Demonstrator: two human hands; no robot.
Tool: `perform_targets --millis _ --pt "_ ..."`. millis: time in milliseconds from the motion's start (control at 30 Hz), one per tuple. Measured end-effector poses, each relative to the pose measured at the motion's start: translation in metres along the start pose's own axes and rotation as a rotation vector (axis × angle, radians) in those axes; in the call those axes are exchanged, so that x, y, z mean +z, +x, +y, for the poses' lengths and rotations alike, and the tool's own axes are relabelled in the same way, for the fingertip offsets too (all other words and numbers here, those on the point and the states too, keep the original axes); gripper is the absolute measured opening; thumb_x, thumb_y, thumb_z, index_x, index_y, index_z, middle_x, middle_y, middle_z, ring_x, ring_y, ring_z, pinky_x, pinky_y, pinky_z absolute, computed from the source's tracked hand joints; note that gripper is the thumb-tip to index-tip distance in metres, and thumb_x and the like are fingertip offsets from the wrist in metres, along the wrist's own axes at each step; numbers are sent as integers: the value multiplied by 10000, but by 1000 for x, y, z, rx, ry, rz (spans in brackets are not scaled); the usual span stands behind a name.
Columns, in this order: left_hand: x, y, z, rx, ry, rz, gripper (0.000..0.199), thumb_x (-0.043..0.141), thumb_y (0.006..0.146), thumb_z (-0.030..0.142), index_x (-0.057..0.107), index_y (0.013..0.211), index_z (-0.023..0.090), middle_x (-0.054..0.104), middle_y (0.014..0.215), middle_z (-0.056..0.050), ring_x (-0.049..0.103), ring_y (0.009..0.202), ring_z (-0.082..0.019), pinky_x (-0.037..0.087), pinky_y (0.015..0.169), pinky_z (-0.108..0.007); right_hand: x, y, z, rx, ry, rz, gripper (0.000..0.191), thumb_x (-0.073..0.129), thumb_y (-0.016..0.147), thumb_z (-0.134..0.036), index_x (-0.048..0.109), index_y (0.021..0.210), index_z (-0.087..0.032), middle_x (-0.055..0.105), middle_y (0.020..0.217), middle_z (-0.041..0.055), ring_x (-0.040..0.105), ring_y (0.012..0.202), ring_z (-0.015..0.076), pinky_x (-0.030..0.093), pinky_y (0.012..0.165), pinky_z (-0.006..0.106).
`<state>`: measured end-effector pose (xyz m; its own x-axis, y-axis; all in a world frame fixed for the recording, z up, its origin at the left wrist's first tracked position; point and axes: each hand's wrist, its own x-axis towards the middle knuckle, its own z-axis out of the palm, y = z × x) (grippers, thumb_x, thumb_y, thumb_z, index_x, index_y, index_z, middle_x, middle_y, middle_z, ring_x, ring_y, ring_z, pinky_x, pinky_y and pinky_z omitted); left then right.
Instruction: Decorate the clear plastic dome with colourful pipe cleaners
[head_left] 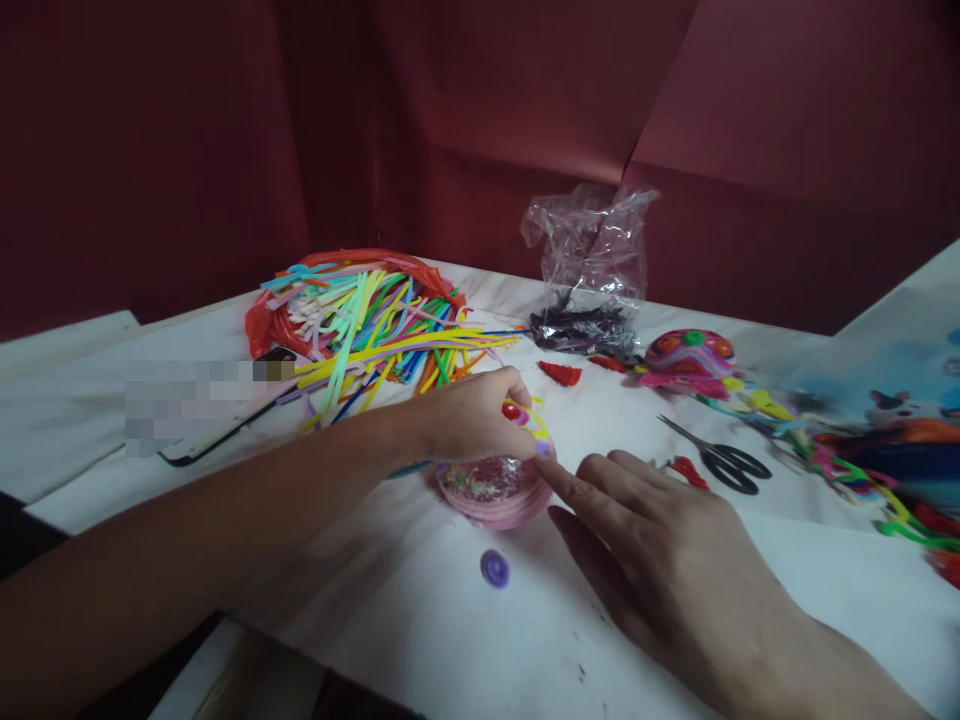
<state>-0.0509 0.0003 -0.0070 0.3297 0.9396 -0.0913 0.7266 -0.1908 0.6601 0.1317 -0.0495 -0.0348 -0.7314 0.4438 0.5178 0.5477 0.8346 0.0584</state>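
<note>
Nearest me, on the right, the right hand reaches in with its index finger stretched to the edge of the clear dome; the other fingers lie close together, slightly bent, the thumb lower and apart. Just this side of the dome, a purple coil lies loose on the white table.

The dome sits mid-table, pink coils around its lower part, yellow and red trim on its far side. The left hand arches over that trim, fingers curled down; whether they pinch anything I cannot tell.

To my eye the step in hand is pressing or adjusting trim on the shell. The next move calls for the right hand to steady the wall while the left bears down gently, lest the light shell slide.

To the right lie black-handled scissors beside a red scrap. Farther off, a heap of fuzzy stems spreads on the left, and a covered, colourful dome rests on the right. Beyond stands a clear bag with dark stuff inside.
</note>
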Motion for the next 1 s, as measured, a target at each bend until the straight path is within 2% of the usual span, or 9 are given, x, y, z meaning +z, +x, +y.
perform_targets --millis 133,333,500,600,733,900,1000 --pt "0 0 1 0 3 -9 389 580 573 335 516 943 233 576 756 12 564 671 -174 396 531 -245 0 1 1 3 35 -29 278 330 864 -84 604 901 -59 503 743 72 470 625 216 385 508 310" --pt "-1 -2 2 25 5 -22 372 563 578 301 510 940 234 598 833 -2 578 714 -188 417 563 -262 -2 3 1 -8 42 16 282 337 869 -78 603 954 -37 515 756 82 482 657 223 399 530 312" --pt "0 -1 5 -8 7 -27 375 575 577 302 513 941 232 589 772 7 573 670 -180 407 523 -253 -2 2 3 -11 46 -30 293 326 870 -85 614 912 -53 507 737 71 465 623 216 364 508 305" --pt "0 0 6 -2 7 -29 375 573 578 287 517 945 232 588 759 13 572 658 -175 404 512 -246 -2 2 4 -19 34 -1 290 328 877 -82 609 939 -40 511 739 71 467 629 216 367 516 304" --pt "0 0 5 -10 27 -24 378 578 579 280 525 950 228 593 763 13 577 664 -177 401 516 -246 -3 3 6 4 33 -52 281 318 865 -90 598 837 -80 511 713 59 474 607 208 365 510 297" --pt "-2 1 3 24 -17 -36 386 594 620 333 545 985 218 621 881 -6 597 799 -200 434 618 -263 -4 6 8 17 -23 -92 288 315 834 -108 602 838 -94 516 698 57 495 599 212 369 509 300" --pt "-8 -1 3 59 -72 -107 369 563 698 411 578 1002 201 633 961 -25 589 905 -212 444 688 -267 -6 5 10 33 -17 -125 291 308 849 -133 598 838 -111 529 711 50 505 598 216 379 514 310"
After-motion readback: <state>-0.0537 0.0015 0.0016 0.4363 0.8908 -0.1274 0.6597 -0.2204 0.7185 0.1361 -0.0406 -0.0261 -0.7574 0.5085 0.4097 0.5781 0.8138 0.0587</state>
